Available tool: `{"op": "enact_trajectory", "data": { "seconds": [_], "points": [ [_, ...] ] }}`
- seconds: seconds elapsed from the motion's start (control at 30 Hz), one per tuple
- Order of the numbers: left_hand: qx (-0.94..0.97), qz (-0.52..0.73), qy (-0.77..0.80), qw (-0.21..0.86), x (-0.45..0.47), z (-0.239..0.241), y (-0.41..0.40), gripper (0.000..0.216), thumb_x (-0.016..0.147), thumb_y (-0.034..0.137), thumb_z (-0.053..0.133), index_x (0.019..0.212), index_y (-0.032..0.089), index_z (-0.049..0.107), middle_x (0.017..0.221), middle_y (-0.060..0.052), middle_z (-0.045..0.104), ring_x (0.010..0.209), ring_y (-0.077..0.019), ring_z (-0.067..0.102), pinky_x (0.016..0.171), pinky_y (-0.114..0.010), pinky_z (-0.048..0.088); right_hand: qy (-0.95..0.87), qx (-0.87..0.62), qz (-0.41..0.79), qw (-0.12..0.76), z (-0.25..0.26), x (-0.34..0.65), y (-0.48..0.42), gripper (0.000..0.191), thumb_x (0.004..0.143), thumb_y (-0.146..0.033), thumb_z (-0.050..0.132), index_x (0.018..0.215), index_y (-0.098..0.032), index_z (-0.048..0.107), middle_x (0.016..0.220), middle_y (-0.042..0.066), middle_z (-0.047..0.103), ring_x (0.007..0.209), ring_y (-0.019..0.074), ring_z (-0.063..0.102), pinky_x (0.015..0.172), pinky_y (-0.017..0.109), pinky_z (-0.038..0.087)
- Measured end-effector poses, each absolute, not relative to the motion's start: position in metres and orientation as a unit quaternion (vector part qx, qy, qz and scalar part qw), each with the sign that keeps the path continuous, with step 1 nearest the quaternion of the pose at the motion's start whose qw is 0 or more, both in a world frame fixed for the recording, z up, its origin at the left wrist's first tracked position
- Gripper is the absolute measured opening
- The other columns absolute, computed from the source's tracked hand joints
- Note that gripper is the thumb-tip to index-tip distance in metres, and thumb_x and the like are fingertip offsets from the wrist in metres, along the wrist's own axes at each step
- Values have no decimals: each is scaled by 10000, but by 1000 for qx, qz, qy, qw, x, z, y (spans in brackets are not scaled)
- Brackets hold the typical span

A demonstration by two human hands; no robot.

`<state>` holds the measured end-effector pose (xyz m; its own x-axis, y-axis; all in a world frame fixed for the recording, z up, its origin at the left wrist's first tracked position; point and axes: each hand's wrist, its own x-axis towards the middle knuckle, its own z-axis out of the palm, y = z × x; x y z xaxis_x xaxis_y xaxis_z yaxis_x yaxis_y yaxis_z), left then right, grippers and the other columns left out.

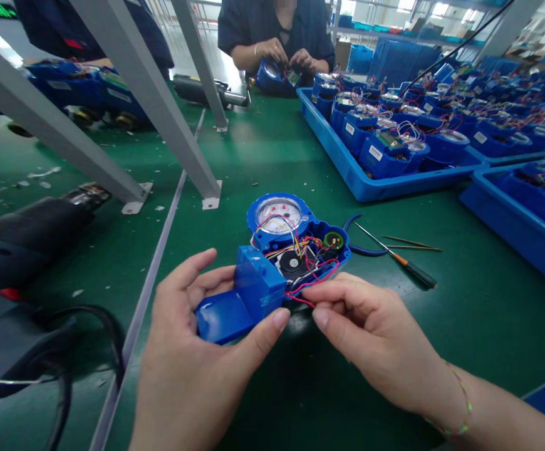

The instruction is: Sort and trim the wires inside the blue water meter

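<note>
A blue water meter [254, 213] lies on the green bench in front of me, its round clear dial facing up. Beside the dial, its housing shows a black round part, a green-ringed cell and many thin coloured wires [307, 250]. My left hand [197, 338] is wrapped around a blue plastic cover [260, 282] at the near side of the meter. Between thumb and forefinger, my right hand [371, 332] pinches red wires [303, 300] that run out of the housing. Their ends are hidden by my fingers.
Right of the meter lie a screwdriver [413, 272], tweezers [413, 243] and a blue-handled tool [369, 252]. Blue trays [371, 191] of similar meters stand at right. A heat gun [23, 263] and grey posts [160, 106] occupy the left. Across the bench a person [272, 37] handles another meter.
</note>
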<state>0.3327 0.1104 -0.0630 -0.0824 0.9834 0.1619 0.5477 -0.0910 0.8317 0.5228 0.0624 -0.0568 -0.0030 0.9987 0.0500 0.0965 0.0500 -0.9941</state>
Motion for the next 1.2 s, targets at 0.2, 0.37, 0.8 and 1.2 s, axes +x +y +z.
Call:
{"op": "enact_trajectory", "data": {
  "seconds": [0.2, 0.37, 0.8, 1.2],
  "points": [
    [644, 399, 601, 255, 332, -65, 110, 973, 486, 542, 874, 1343, 379, 444, 1128, -57, 667, 1039, -348, 660, 888, -623, 539, -557, -528, 447, 460, -58, 525, 60, 151, 871, -154, 603, 955, -216, 712, 952, 13, 641, 861, 135, 600, 693, 246, 465],
    [647, 395, 601, 254, 331, -68, 111, 986, 476, 548, 875, 1345, 370, 446, 1123, -60, 671, 1014, -349, 669, 862, -614, 555, -555, -513, 458, 468, -60, 525, 57, 76, 889, -187, 622, 932, -227, 670, 893, -13, 630, 783, 117, 570, 679, 243, 449],
    [649, 390, 606, 244, 336, -64, 105, 901, 584, 535, 824, 1369, 381, 408, 1207, -73, 620, 1131, -368, 605, 994, -629, 485, -528, -485, 530, 454, -58, 526, 58, 143, 964, -196, 504, 1073, -193, 596, 838, -14, 627, 720, 93, 560, 643, 211, 442],
    [655, 380, 606, 242, 335, -64, 106, 900, 585, 561, 814, 1369, 386, 406, 1204, -63, 619, 1102, -373, 617, 960, -639, 508, -493, -460, 545, 499, -62, 526, 63, 114, 880, -173, 640, 947, -191, 730, 916, 18, 653, 784, 117, 590, 705, 244, 480]
  ]
}}
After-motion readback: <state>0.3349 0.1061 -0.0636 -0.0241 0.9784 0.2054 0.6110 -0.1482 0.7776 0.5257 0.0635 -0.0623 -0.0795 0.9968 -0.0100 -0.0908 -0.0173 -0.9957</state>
